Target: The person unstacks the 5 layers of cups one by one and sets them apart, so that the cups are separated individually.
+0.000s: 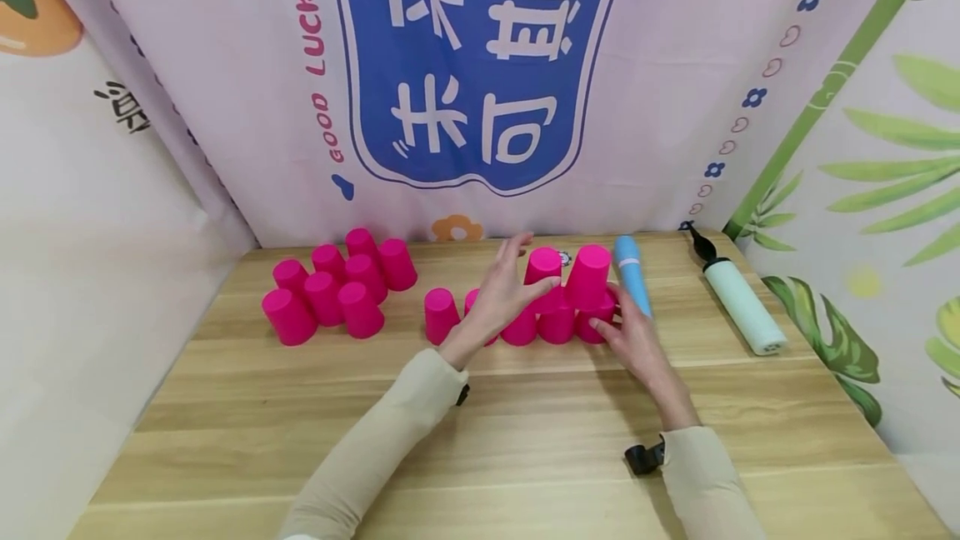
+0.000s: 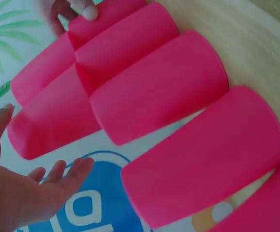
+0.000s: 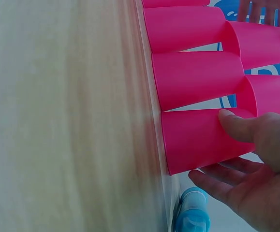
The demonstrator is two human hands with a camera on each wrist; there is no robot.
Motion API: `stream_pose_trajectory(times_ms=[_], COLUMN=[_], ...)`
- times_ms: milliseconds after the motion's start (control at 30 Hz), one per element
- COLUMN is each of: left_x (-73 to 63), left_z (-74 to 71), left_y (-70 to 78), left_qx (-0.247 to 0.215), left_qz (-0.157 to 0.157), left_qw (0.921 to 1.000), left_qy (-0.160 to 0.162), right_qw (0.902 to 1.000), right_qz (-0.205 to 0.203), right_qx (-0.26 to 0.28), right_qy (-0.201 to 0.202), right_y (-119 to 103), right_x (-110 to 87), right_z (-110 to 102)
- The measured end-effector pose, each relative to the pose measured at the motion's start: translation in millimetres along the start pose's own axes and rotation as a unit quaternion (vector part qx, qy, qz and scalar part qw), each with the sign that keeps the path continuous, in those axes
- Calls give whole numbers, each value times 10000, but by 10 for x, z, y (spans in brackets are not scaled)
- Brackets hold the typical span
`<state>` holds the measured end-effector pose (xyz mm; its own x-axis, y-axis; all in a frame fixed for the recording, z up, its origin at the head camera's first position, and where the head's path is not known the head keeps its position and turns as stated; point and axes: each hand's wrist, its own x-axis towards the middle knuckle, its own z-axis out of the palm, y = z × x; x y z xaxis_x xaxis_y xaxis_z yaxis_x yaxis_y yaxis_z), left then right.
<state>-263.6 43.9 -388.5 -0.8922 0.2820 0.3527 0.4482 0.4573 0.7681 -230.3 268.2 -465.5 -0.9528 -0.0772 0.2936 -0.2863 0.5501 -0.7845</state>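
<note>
Pink cups (image 1: pixel 519 329) stand upside down in a row of five toward the far side of the wooden table (image 1: pixel 465 457), two more resting on the row's right end, with a separate cluster of cups (image 1: pixel 324 298) at left. Left hand (image 1: pixel 501 288), fingers spread wide, lies beside the upper left cup (image 1: pixel 543 263), contact indeterminable; right hand (image 1: pixel 633 336) holds the lower right cup (image 3: pixel 198 140) between thumb and fingers, near a blue cylinder (image 1: pixel 632 269).
</note>
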Motion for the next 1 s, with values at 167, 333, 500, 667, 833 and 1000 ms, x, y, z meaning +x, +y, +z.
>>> stream_pose_trajectory(times_ms=[167, 333, 500, 667, 833, 1000], left_x=[-4, -7, -24, -62, -92, -132], left_z=[56, 80, 70, 7, -116, -268], left_y=[-68, -99, -89, -49, 16, 68], left_qx=[18, -75, -187, -300, -407, -502], left_qz=[14, 162, 228, 163, 130, 42], left_qw=[9999, 9996, 9992, 9988, 9974, 9961], left_qy=[158, 217, 255, 350, 577, 719], right_qw=[10000, 10000, 10000, 9999, 9999, 9998], right_qz=[-10, 8, 30, 80, 101, 150], right_qx=[44, 76, 36, 30, 49, -32], right_qy=[-33, -34, -39, -71, -79, -91], right_y=[-19, -24, -14, -1, 3, -10], right_x=[4, 3, -5, -12, -5, 7], right_z=[38, 51, 56, 53, 28, -3])
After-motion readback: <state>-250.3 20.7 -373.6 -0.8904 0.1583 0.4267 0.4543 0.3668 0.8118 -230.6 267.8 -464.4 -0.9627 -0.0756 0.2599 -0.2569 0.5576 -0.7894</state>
